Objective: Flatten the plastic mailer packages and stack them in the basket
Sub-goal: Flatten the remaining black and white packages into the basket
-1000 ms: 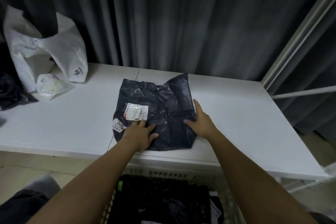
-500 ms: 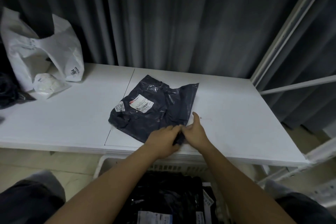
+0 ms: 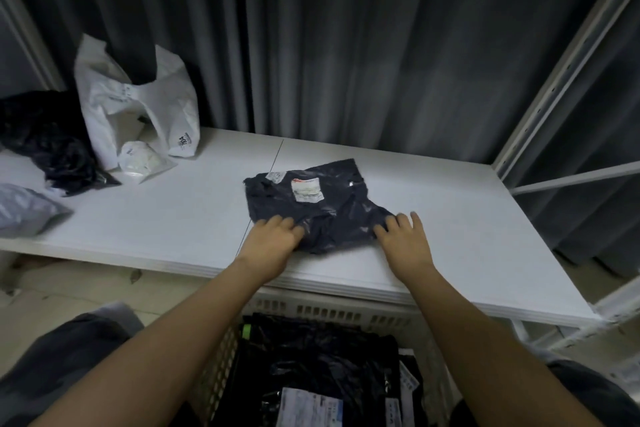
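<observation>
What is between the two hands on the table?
In the head view, the crumpled near edge of the dark mailer lies between the left hand and the right hand. Both hands touch it on the white table.

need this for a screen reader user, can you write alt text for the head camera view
Both hands, left hand and right hand, press the near edge of a dark plastic mailer lying on a white table. A white basket below already holds dark mailers; a white plastic bag stands at the table's far left.
</observation>
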### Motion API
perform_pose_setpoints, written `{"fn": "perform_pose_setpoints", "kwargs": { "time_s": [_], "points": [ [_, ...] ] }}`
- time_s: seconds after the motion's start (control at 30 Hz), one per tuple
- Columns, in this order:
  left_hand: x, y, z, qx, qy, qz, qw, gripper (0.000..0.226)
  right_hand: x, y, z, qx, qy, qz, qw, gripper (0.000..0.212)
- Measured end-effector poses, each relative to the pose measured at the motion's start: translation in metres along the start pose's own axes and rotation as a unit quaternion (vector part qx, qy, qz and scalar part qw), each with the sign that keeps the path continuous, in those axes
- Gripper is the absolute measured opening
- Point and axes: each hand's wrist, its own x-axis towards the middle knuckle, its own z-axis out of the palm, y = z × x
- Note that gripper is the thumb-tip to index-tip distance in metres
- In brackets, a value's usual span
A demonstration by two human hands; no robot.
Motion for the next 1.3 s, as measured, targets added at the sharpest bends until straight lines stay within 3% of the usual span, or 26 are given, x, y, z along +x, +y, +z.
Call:
{"fn": "perform_pose_setpoints", "kwargs": {
  "time_s": [0.17, 0.27, 0.53, 0.67, 0.73, 0.8, 0.9, 1.0, 1.07, 1.13, 1.2, 1.3],
  "points": [
    [-0.012, -0.013, 0.018, -0.018, -0.077, -0.07, 0.994, 0.044, 0.002, -0.019, 0.01, 0.057, 0.07, -0.017, 0.996, 0.051],
    [-0.016, -0.018, 0.025, 0.031, -0.071, -0.081, 0.994, 0.038, -0.002, -0.025, 0.009, 0.07, 0.091, -0.027, 0.993, 0.049],
    [-0.025, -0.037, 0.034, 0.06, -0.11, -0.136, 0.983, 0.036, -0.037, -0.009, 0.027, 0.127, 0.056, -0.007, 0.99, 0.05],
    [-0.018, -0.031, 0.039, 0.028, -0.159, -0.128, 0.979, 0.024, -0.045, -0.011, 0.047, 0.16, 0.003, -0.056, 0.985, 0.022],
    [-0.015, -0.028, 0.04, -0.019, -0.173, -0.146, 0.974, 0.057, -0.042, -0.014, 0.05, 0.222, 0.047, -0.029, 0.973, 0.033],
    [-0.011, -0.022, 0.034, -0.082, -0.125, -0.154, 0.977, 0.083, -0.033, -0.019, 0.043, 0.275, 0.098, 0.012, 0.956, 0.041],
    [0.008, -0.007, 0.026, -0.132, -0.045, -0.147, 0.979, 0.076, -0.008, -0.03, 0.038, 0.278, 0.125, 0.049, 0.951, 0.045],
    [0.036, 0.011, 0.032, -0.173, -0.117, -0.129, 0.969, 0.066, 0.021, -0.046, 0.029, 0.266, 0.004, 0.048, 0.963, 0.066],
    [0.051, 0.019, 0.041, -0.185, -0.17, -0.107, 0.962, 0.069, 0.034, -0.056, 0.032, 0.234, -0.081, 0.021, 0.969, 0.066],
    [0.059, 0.02, 0.057, -0.181, -0.207, -0.099, 0.956, 0.079, 0.04, -0.058, 0.043, 0.219, -0.148, 0.006, 0.964, 0.082],
    [0.052, 0.014, 0.073, -0.174, -0.23, -0.108, 0.952, 0.092, 0.034, -0.055, 0.055, 0.235, -0.175, 0.018, 0.956, 0.108],
    [0.041, 0.007, 0.095, -0.171, -0.188, -0.131, 0.958, 0.106, 0.026, -0.05, 0.073, 0.27, -0.169, 0.057, 0.946, 0.107]
  ]
}}
